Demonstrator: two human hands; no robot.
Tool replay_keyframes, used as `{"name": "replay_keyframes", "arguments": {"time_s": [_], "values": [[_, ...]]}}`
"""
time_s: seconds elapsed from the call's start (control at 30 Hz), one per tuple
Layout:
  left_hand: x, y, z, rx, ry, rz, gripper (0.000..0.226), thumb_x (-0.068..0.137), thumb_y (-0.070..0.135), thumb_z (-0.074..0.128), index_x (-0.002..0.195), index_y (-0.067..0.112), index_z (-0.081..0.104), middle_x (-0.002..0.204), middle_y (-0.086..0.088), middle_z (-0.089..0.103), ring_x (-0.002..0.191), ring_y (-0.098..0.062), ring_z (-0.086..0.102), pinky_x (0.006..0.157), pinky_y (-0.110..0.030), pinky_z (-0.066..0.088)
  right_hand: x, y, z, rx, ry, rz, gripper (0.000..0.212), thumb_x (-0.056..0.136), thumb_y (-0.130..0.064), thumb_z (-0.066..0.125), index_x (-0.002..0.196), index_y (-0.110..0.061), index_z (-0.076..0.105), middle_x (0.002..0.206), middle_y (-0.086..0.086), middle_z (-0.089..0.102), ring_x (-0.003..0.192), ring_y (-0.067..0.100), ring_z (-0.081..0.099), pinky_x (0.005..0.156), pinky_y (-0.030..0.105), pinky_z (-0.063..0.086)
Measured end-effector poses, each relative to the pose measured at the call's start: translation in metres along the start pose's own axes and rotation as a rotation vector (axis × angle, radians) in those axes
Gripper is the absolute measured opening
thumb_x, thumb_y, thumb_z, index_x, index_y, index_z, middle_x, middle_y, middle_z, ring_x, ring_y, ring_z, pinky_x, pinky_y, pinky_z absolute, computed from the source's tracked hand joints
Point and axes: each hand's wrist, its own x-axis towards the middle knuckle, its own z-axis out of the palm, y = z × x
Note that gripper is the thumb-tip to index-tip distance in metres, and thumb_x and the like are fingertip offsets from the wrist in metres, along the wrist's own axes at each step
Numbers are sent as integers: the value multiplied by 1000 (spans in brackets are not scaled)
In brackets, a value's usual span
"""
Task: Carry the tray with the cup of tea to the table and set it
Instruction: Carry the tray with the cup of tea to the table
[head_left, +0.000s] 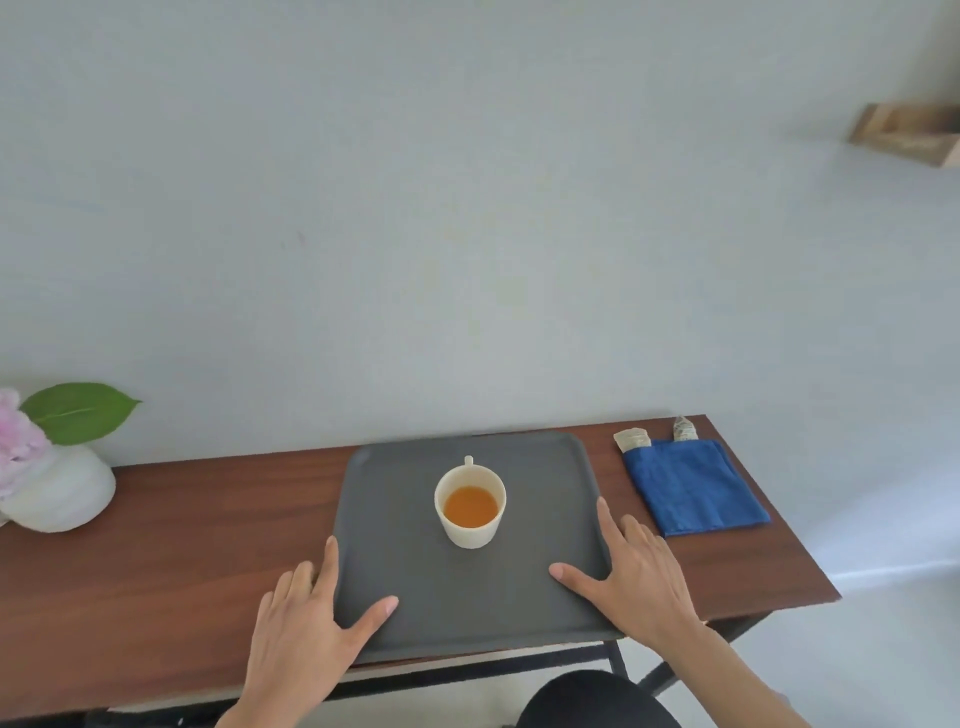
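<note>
A dark grey tray (395, 525) lies flat on the brown wooden table (197, 525), its near edge slightly over the table's front edge. A cream cup of orange tea (470, 501) stands upright at the tray's middle, its handle pointing away from me. My left hand (306, 629) rests at the near left corner, thumb on the tray's surface and fingers stretched along the left rim on the table. My right hand (631, 577) mirrors it at the near right corner, thumb on the tray, fingers flat along the right rim. Neither hand curls under the tray.
A folded blue cloth (693, 486) with two wrapped items poking out lies right of the tray. A white vase (62, 491) with pink flowers and a green leaf stands at the table's left end. A wall runs behind; a wooden shelf (909, 132) hangs upper right.
</note>
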Motion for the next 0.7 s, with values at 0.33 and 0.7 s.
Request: {"name": "replay_keyframes", "arguments": {"time_s": [0.33, 0.7], "values": [[7, 3, -22, -66, -28, 153, 122, 71, 100, 31, 161, 17, 30, 96, 6, 47, 98, -18, 52, 88, -35, 50, -61, -3, -22, 77, 38, 176, 119, 68, -104, 26, 162, -33, 9, 102, -14, 43, 92, 8, 44, 83, 29, 46], [7, 59, -34, -142, -70, 480, 121, 73, 100, 30, 163, 19, 22, 93, 13, 42, 93, -13, 45, 81, -32, 50, -170, 17, -61, 127, 111, 480, 117, 63, -106, 26, 158, -43, -1, 91, -22, 38, 86, 2, 44, 71, 24, 41]]}}
